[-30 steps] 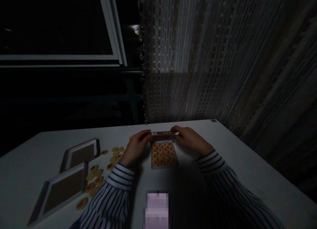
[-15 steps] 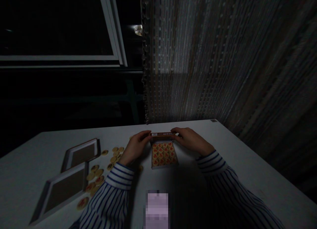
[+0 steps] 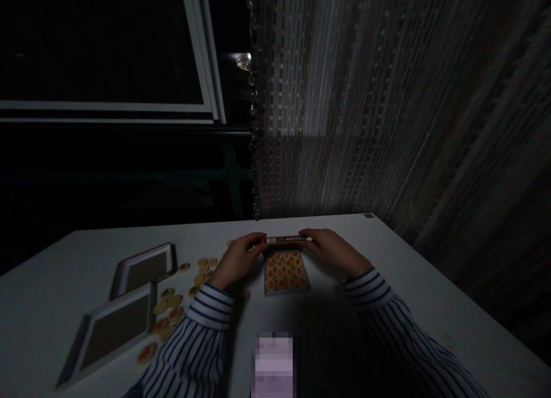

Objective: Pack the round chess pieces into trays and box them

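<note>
In the head view, a small open box (image 3: 287, 293) on the white table holds rows of round wooden Chinese chess pieces (image 3: 284, 271) with red characters. Over its far end is a brown box lid (image 3: 282, 240), its printed side edge with a barcode facing me. My left hand (image 3: 239, 257) grips the lid's left end between thumb and fingers. At the right end, my right hand (image 3: 331, 248) grips it the same way. The lid hides part of the back row. Whether it touches the box I cannot tell.
Loose chess pieces (image 3: 174, 301) lie scattered left of my left arm, some partly hidden by it. Two shallow open trays or lids (image 3: 116, 323) rest at the table's left, one overlapping the other. A beaded curtain (image 3: 336, 99) hangs behind the white table (image 3: 413, 329).
The lid has come slightly lower over the far end of the box, covering more of the back row. Both hands keep their grip, and the camera view has shifted a little.
</note>
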A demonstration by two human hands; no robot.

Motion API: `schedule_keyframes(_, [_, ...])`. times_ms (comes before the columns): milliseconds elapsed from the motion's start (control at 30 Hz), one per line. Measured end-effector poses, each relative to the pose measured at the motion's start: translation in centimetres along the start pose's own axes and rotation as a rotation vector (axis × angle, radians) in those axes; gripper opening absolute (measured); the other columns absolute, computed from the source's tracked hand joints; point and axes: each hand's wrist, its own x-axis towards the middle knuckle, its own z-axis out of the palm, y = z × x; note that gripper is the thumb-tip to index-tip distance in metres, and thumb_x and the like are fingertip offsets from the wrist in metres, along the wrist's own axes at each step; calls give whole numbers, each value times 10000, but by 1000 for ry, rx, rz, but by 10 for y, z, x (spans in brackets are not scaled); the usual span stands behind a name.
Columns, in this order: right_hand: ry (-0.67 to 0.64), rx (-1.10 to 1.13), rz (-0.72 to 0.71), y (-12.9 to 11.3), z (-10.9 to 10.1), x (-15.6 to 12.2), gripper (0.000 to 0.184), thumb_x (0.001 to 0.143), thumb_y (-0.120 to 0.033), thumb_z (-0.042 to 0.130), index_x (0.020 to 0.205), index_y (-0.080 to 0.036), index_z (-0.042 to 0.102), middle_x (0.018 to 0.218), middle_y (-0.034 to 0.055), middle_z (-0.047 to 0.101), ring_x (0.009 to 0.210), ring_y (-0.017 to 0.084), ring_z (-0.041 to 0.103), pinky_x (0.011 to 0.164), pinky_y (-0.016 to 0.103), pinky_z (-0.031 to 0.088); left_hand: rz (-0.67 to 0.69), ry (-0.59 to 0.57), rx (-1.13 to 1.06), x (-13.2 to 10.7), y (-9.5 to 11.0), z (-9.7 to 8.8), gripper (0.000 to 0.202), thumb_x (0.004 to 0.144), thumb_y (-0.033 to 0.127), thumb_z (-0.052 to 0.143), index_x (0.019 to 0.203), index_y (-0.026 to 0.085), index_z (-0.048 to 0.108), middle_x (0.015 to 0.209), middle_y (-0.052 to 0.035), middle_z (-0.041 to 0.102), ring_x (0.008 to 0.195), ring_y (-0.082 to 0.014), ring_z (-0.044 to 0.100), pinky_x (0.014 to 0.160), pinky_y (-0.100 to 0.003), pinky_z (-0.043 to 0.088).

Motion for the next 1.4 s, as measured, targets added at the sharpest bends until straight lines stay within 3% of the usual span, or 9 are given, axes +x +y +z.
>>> schedule_keyframes(467, [34,7,27,-6,6,-11,317,861,-303,367,1116,-192,519,1065,67,604,962,172,553,820,271,398,14,-32,35,-2,6,-2,321,757,354,481,1005,175,578,1015,-57,627,941,-179,563,848,-302,417])
schedule_keyframes(667, [20,-8,33,-9,5,-16,322,864,-294,362,1132,-187,505,1084,72,594,1006,175,533,847,281,386,-19,-7,87,-7,9,1,354,741,365,501,1020,161,576,1019,-66,627,945,-187,567,853,-310,418])
schedule_keyframes(967, [30,-21,0,-11,5,-21,324,869,-294,348,1135,-185,498,1087,76,591,998,170,538,836,272,390,58,22,211,-17,14,4,345,791,369,430,1020,162,584,1009,-64,633,949,-187,563,859,-308,411])
schedule_keyframes(1400, [35,-23,11,-11,9,-30,322,870,-291,350,1148,-193,479,1089,73,586,992,167,538,835,274,392,67,84,260,-33,13,11,389,808,395,398,1088,172,550,1075,-75,606,1006,-202,540,884,-338,401])
